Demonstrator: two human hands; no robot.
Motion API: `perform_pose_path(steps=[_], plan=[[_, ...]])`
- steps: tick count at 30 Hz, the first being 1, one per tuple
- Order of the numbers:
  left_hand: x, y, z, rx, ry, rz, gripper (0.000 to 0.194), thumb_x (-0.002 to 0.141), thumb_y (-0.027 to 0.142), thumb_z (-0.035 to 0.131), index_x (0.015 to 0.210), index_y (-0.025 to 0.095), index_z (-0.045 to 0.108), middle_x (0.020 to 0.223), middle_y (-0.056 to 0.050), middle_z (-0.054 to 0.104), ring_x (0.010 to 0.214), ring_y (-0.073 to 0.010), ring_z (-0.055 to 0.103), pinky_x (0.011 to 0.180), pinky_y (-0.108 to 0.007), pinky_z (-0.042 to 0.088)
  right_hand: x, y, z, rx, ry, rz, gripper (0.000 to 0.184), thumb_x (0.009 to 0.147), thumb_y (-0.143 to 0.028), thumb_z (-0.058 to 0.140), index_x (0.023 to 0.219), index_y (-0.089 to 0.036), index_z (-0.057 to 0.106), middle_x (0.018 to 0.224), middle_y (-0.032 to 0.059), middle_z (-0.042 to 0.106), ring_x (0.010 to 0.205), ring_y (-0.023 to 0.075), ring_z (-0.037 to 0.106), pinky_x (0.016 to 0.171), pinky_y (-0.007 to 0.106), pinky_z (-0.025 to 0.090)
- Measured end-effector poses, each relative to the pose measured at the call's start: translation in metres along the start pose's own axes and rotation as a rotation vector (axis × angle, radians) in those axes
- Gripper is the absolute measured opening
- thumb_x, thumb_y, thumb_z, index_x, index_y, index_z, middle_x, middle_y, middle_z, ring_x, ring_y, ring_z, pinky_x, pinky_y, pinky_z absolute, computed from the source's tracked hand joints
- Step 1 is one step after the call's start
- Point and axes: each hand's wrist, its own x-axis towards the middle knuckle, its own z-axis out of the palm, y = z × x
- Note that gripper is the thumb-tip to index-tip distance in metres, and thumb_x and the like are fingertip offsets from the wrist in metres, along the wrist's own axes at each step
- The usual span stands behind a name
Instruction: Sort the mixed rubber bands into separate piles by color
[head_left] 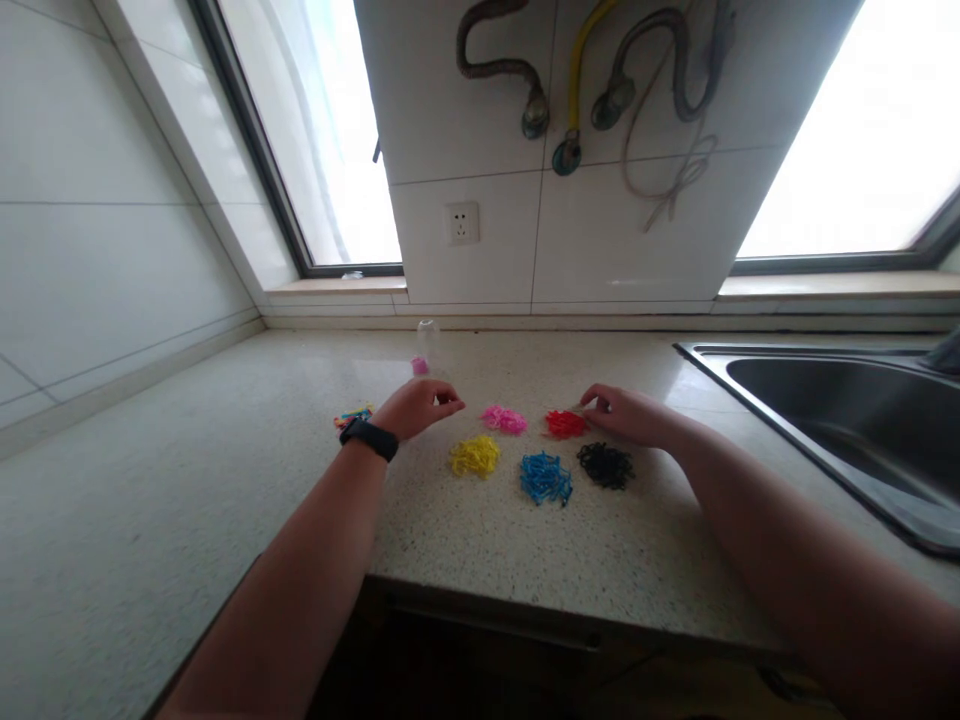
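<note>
Small rubber bands lie in colour-sorted piles on the countertop: a pink pile [503, 419], a red pile [565, 424], a yellow pile [475, 456], a blue pile [546, 478] and a black pile [606, 466]. My left hand [420, 405], with a dark watch at its wrist, hovers left of the pink pile, thumb and fingertips pinched together; whatever may be between them is too small to make out. At the red pile's right edge, my right hand [616, 412] has its fingertips closed together, their contents unclear. A mixed-colour pile [352, 416] is partly hidden behind my left wrist.
Toward the back stand a clear plastic container [428, 338] and a pink cap-like piece [420, 366]. A steel sink [720, 362] is set into the counter at right. The tiled wall behind carries a socket [462, 222] and hoses [576, 90].
</note>
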Motion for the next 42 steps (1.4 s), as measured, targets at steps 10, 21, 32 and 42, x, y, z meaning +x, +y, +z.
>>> perform_pose_path(steps=[10, 21, 32, 42], plan=[[-0.009, -0.031, -0.026, 0.006, 0.261, -0.226, 0.041, 0.091, 0.051, 0.053, 0.081, 0.018, 0.074, 0.063, -0.001, 0.063, 0.058, -0.0137, 0.052, 0.057, -0.026, 0.034, 0.004, 0.000, -0.005, 0.069, 0.084, 0.035, 0.029, 0.086, -0.043, 0.057, 0.100, -0.022, 0.071, 0.090, 0.0062, 0.074, 0.070, 0.0184, 0.065, 0.063, 0.029, 0.045], [-0.016, -0.051, -0.040, -0.038, 0.431, -0.329, 0.048, 0.091, 0.053, 0.049, 0.085, 0.015, 0.077, 0.061, -0.002, 0.064, 0.054, -0.0144, 0.052, 0.056, -0.026, 0.035, 0.035, -0.121, -0.044, 0.093, 0.166, -0.220, 0.023, 0.084, -0.035, 0.061, 0.095, -0.019, 0.074, 0.084, 0.0041, 0.074, 0.066, 0.0140, 0.061, 0.062, 0.027, 0.043], [-0.016, -0.056, -0.036, -0.053, 0.465, -0.331, 0.050, 0.090, 0.056, 0.048, 0.085, 0.016, 0.078, 0.059, -0.002, 0.063, 0.053, -0.0152, 0.052, 0.053, -0.027, 0.033, 0.083, -0.244, 0.021, -0.065, -0.065, -0.441, 0.023, 0.084, -0.031, 0.061, 0.099, -0.022, 0.077, 0.098, 0.0048, 0.077, 0.087, 0.0179, 0.069, 0.070, 0.024, 0.045], [-0.015, -0.058, -0.037, -0.035, 0.461, -0.344, 0.048, 0.090, 0.053, 0.048, 0.085, 0.016, 0.079, 0.056, -0.002, 0.062, 0.056, -0.0172, 0.058, 0.055, -0.028, 0.035, 0.099, -0.269, 0.056, -0.210, -0.154, -0.310, 0.032, 0.086, -0.038, 0.059, 0.109, -0.022, 0.075, 0.113, 0.0124, 0.074, 0.101, 0.0266, 0.069, 0.084, 0.033, 0.051]])
